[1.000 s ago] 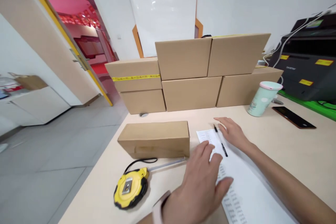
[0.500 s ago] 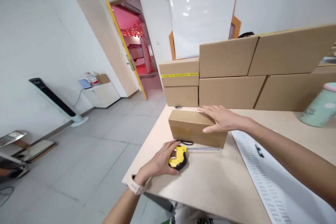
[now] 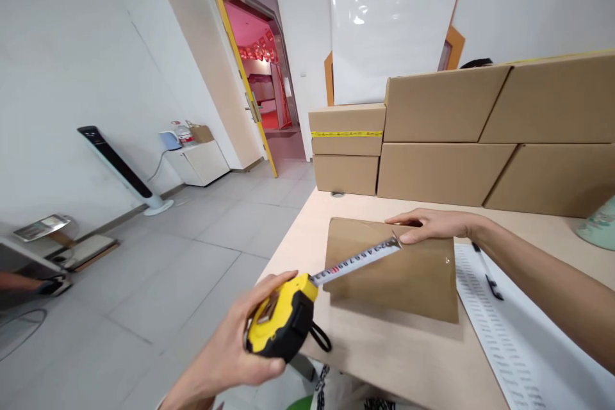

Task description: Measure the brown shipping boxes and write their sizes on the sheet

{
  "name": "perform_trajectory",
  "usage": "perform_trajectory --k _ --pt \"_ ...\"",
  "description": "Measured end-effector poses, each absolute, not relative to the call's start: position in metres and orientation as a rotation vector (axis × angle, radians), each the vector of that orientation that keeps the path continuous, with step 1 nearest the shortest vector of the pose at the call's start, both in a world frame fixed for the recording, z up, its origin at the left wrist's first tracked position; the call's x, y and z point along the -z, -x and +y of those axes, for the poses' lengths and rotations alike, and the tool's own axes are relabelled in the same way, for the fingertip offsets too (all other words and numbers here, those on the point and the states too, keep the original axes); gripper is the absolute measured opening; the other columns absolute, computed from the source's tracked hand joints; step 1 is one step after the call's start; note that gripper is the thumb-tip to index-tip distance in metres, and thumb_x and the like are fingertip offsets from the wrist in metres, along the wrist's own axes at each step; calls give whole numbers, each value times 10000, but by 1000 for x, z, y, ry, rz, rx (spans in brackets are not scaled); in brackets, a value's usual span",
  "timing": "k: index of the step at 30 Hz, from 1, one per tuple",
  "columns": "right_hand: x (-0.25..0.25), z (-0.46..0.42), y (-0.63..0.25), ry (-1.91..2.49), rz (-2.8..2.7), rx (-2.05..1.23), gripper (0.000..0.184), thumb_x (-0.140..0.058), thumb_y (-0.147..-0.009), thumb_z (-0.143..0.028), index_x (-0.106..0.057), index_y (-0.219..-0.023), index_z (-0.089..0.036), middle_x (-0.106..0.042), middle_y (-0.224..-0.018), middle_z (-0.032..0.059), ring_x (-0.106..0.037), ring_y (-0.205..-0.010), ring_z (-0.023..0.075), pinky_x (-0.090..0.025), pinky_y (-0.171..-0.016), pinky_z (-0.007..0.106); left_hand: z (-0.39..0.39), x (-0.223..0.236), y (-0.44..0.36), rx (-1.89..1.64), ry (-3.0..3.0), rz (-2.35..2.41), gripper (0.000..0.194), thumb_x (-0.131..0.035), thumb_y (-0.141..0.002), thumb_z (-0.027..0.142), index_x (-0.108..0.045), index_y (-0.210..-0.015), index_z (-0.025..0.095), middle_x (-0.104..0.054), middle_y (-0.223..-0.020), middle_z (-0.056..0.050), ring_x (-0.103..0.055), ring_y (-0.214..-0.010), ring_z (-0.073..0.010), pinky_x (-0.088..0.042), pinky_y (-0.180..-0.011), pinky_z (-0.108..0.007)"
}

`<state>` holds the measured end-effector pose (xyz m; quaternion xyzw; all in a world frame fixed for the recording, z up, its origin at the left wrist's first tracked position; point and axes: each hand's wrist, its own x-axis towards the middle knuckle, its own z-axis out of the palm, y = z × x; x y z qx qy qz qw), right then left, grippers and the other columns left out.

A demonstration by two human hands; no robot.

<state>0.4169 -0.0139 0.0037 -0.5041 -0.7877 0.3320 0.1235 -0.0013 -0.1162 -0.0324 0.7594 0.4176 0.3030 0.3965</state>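
In my left hand point(image 3: 228, 339) is a yellow and black tape measure point(image 3: 283, 320), raised at the table's near left edge. Its blade point(image 3: 355, 261) sticks out to the upper right, across the face of a small cardboard box point(image 3: 398, 291). The blade's hooked end is beside my right thumb; whether it touches the box I cannot tell. My right hand point(image 3: 435, 224) grips the box at its top edge, thumb in front and fingers partly hidden behind. The box is tilted, its broad face toward me. A black wrist strap hangs from the tape measure.
Stacked cardboard boxes point(image 3: 442, 173) line the back of the table point(image 3: 408, 359). At right lie a printed sheet point(image 3: 542, 327) and a pen point(image 3: 493, 285), with a green tumbler point(image 3: 598, 224) at the edge. A person's arm point(image 3: 19, 282) shows at far left.
My left hand has lifted the tape measure off the table, toward me and left. My right hand has taken hold of the box and tipped it. The view has shifted left.
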Motion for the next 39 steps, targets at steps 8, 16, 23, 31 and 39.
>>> perform_trajectory --k 8,16,23,31,39 --pt "29 -57 -386 1276 -2353 209 716 -673 -803 -401 -458 -1462 -221 -625 -1293 159 -599 -1120 356 -487 -906 501 -107 10 0 -1204 -1583 1248 918 -774 -544 634 -559 -1335 222 -630 -1321 -80 -524 -1243 -404 -441 -1043 -446" --pt "123 -123 -392 1126 -2299 711 704 -539 -906 -90 -280 -1542 -245 -656 -1297 116 -600 -1193 290 -494 -933 453 -82 17 -3 -910 -1505 1116 848 -672 -623 678 -586 -1316 196 -639 -1304 -109 -556 -1195 -401 -431 -1028 -466" --pt "119 -145 -404 1277 -1885 155 420 -564 -918 -250 -517 -1323 -354 -717 -1112 81 -694 -971 272 -585 -711 412 -39 9 -36 -544 -1695 930 582 -654 -707 559 -621 -1182 224 -655 -1162 -54 -571 -1063 -290 -441 -924 -372" --pt "85 -113 -417 1371 -1635 -418 367 -640 -863 -431 -654 -1213 -321 -700 -1099 58 -695 -886 219 -586 -784 353 2 10 -91 -350 -1713 802 409 -640 -788 499 -658 -1079 212 -668 -1066 -29 -569 -981 -215 -416 -852 -306" --pt "76 -95 -426 1326 -1761 -313 275 -598 -892 -454 -754 -1045 -287 -736 -943 68 -663 -828 224 -563 -699 358 14 15 -103 -367 -1662 769 420 -654 -784 532 -692 -1024 190 -695 -1029 -54 -596 -963 -225 -429 -851 -305"
